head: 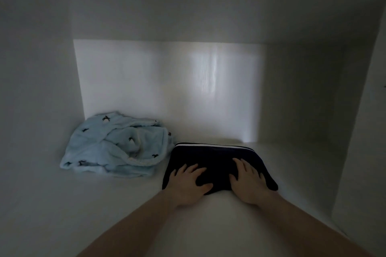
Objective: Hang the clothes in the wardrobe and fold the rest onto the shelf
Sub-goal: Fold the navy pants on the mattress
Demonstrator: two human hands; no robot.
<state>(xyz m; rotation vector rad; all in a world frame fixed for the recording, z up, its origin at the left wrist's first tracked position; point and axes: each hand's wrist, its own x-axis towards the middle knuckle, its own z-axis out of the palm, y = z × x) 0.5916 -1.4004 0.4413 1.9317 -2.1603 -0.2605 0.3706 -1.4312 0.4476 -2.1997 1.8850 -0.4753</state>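
With the left hand [189, 181] and right hand [247, 180] flat, fingers spread, gripping nothing, on the folded dark navy garment [217, 159], it seems best to push it evenly back on the white shelf [104, 204], just beside the crumpled light blue fleece garment [117, 146].

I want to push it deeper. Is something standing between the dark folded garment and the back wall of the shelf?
Nothing visible does. Behind the dark folded garment the shelf is bare up to the back wall. The light blue garment lies to its left, beside that path.

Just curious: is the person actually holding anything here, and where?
Nothing is gripped. Left hand and right hand lie flat on the folded dark garment, pressing its near half.
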